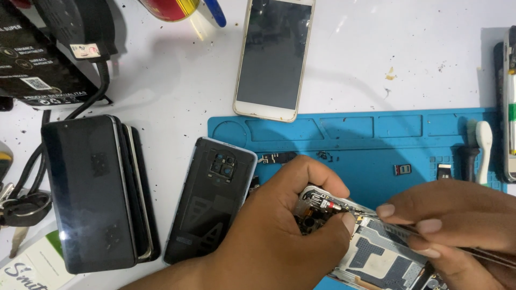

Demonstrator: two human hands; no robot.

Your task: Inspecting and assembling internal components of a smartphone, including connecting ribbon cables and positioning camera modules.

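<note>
My left hand (279, 231) grips the top end of an opened phone (371, 255), whose circuit board and metal shields are exposed. It lies on a blue repair mat (365, 145). My right hand (457, 223) pinches thin metal tweezers (484, 255), and their tip reaches the board near my left thumb. A detached dark back cover (209, 198) with camera cutouts lies just left of my left hand.
A white phone with a dark screen (274, 53) lies face up at the top. A stack of dark phones (97, 190) sits at the left, with keys (21, 207) and a black cable beside it. A brush (484, 147) and small parts rest on the mat's right side.
</note>
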